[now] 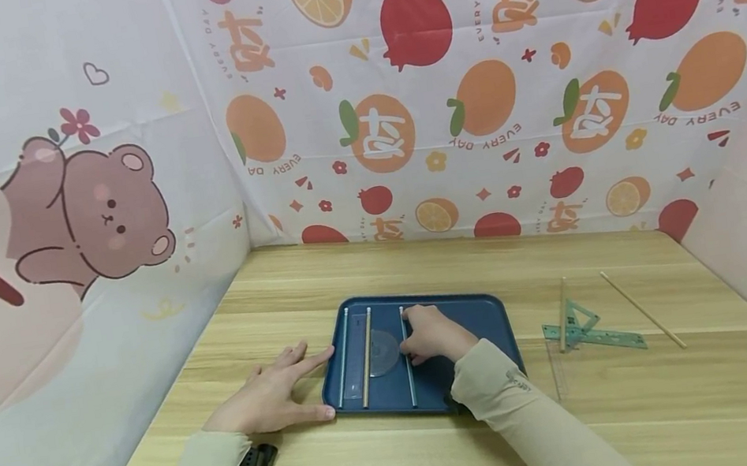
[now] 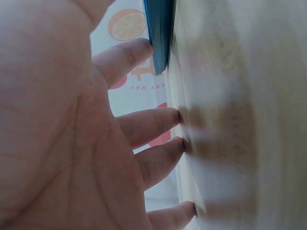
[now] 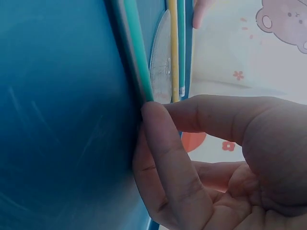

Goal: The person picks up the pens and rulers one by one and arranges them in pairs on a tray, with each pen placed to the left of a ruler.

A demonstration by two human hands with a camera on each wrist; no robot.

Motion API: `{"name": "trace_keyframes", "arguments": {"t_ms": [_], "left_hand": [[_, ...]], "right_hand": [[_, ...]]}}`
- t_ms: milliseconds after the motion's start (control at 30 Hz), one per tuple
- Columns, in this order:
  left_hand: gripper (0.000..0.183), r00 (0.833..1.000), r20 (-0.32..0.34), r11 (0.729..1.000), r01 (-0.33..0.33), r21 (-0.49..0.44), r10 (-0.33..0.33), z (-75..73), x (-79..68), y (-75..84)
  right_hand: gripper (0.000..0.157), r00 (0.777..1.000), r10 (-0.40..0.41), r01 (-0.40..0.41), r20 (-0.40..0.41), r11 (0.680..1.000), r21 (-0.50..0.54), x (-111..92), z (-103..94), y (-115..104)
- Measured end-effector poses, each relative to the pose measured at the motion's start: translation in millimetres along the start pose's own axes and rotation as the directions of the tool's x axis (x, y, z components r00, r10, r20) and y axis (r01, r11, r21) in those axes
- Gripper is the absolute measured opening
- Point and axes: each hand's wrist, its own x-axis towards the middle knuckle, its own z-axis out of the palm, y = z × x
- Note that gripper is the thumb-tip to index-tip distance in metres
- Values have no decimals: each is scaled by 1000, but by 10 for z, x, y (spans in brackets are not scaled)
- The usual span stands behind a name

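A dark blue tray lies on the wooden table. My right hand is over its middle, pinching a green pencil; the right wrist view shows thumb and fingertips at that pencil. Left of it in the tray are a clear protractor, a yellow pencil, a clear ruler and another green pencil, roughly parallel to one another. My left hand is spread on the table at the tray's left side, index fingertip against the rim and thumb by the near corner.
Right of the tray, a green set square overlaps a green ruler, with a wooden pencil across them. A clear ruler and another wooden pencil lie nearby. Printed cloth walls the table's back and sides.
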Motion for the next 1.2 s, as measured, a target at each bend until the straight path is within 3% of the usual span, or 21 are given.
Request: {"name": "trace_keyframes", "arguments": {"t_ms": [933, 1200], "left_hand": [[101, 1000, 12, 1000, 13, -13, -13, -9, -4, 13], [100, 1000, 12, 1000, 12, -15, -12, -14, -10, 24]], "right_hand": [[70, 1000, -14, 14, 1, 998, -65, -33, 7, -46], [72, 1000, -23, 23, 11, 1000, -17, -57, 0, -43]]}}
